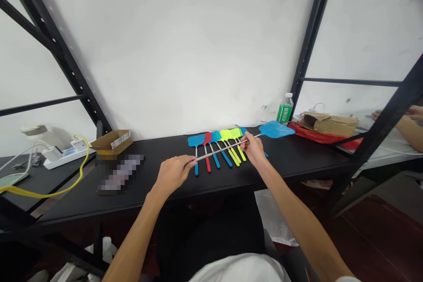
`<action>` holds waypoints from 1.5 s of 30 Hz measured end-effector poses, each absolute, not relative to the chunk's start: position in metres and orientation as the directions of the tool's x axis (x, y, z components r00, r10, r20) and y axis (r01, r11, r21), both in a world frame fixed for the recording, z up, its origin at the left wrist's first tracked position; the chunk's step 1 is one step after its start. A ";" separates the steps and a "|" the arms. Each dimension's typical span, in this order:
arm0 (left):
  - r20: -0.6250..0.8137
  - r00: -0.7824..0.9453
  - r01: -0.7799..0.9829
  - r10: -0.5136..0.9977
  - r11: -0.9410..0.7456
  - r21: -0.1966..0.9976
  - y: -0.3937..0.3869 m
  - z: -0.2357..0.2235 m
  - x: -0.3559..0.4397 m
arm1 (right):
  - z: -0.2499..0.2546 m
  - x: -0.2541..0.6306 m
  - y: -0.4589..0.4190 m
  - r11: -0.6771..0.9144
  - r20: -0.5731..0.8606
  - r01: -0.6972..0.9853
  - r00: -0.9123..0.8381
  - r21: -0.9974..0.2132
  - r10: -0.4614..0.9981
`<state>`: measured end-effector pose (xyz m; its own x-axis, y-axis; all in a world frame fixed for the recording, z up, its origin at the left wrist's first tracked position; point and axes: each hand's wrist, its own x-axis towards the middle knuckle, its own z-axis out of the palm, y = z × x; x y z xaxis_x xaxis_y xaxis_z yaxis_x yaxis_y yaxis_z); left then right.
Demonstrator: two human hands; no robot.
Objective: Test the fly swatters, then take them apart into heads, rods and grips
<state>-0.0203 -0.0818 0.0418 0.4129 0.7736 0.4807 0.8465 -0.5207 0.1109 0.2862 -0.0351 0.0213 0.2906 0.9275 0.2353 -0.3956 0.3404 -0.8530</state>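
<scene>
Pinching a blue mesh swatter point(276, 129) by its slim metallic shaft point(220, 150), both hands point(174, 173) are closed; flat-headed swatters point(226, 135) overlap beyond.

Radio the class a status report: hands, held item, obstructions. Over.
Left hand and right hand both gripping blue-headed fly swatter. Its shaft crosses swatter row in view; row on black table, possible snag.
</scene>
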 end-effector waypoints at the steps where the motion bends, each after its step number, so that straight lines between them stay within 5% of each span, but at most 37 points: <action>1: 0.487 0.402 0.856 0.775 -0.507 0.102 -0.079 0.042 -0.027 | 0.021 0.292 -0.034 0.347 0.229 -0.402 0.312 -0.847 0.922; 7: 0.482 0.347 0.884 0.804 -0.452 0.119 -0.064 0.039 -0.060 | 0.019 0.322 -0.027 0.364 0.195 -0.423 0.391 -0.830 0.899; 29: 0.352 0.385 0.843 0.854 -0.480 0.243 -0.070 0.051 -0.062 | 0.032 0.302 -0.039 0.292 0.193 -0.487 0.243 -0.823 0.951; 45: 0.415 0.285 0.878 0.864 -0.409 0.249 -0.062 0.049 -0.066 | 0.033 0.297 -0.040 0.224 0.151 -0.494 0.185 -0.840 0.971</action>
